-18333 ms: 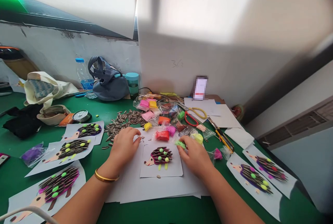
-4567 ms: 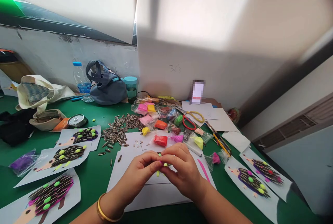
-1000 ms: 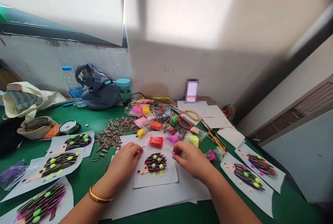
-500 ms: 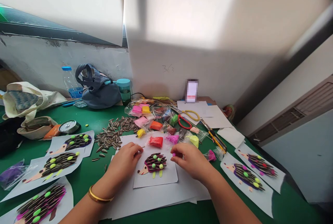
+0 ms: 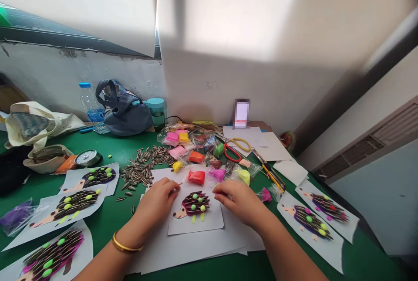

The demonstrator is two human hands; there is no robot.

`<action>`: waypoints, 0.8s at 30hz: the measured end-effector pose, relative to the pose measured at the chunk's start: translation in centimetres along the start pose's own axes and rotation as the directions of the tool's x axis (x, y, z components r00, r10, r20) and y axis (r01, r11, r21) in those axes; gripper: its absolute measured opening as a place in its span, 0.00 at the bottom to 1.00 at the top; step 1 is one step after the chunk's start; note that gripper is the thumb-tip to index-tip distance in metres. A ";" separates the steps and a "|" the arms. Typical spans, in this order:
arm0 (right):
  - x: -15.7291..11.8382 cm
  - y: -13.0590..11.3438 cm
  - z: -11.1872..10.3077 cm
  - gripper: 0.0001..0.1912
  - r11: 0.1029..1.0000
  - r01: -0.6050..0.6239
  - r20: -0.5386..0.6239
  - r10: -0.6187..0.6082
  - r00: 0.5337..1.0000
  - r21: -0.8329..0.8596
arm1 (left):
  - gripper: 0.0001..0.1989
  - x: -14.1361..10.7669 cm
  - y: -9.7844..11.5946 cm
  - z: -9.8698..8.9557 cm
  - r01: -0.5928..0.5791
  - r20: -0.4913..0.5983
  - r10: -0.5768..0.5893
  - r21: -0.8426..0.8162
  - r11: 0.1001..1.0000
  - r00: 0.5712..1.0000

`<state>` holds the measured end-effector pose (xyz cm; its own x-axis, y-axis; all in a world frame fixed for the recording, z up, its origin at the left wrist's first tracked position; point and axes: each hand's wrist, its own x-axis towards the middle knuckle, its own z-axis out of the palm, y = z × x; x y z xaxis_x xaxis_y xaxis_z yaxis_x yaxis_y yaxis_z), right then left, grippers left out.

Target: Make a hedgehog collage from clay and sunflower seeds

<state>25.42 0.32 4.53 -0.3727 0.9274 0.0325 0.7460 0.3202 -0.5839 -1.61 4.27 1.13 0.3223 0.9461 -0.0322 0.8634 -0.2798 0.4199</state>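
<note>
Your left hand point(image 5: 158, 202) rests at the left edge of the small card point(image 5: 212, 222), its thumb and forefinger bent close together; whether they pinch anything can't be made out. Your right hand point(image 5: 237, 198) is by the card's right edge, its fingertips drawn together, and you can't tell if something sits between them. The seed hedgehog point(image 5: 195, 204) lies on the card between your hands, dotted with green balls, atop larger white sheets point(image 5: 196, 250) on the green bench point(image 5: 241, 265). Just beyond it sits the red clay packet point(image 5: 196, 177).
</note>
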 end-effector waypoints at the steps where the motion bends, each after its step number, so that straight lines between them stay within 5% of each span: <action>1: 0.0 0.1 0.1 0.10 1.000 0.000 -0.007 0.000 1.000 -0.001 | 0.12 0.0 0.0 0.1 -0.003 -0.004 0.003 0.000 1.000 1.000; 8: -0.2 0.0 0.1 0.17 0.998 -0.036 0.001 0.036 0.999 0.053 | 0.12 0.0 -0.3 0.3 -0.012 -0.020 0.012 -0.005 1.000 1.000; 24: 0.1 0.0 0.0 0.08 1.000 -0.013 0.020 0.013 1.000 -0.016 | 0.12 0.1 -0.4 0.4 -0.005 -0.028 0.005 -0.018 1.000 1.000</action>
<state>25.41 0.47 4.55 -0.3742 0.9273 0.0083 0.7596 0.3116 -0.5709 -1.79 4.38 0.61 0.3155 0.9489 -0.0046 0.8546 -0.2821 0.4360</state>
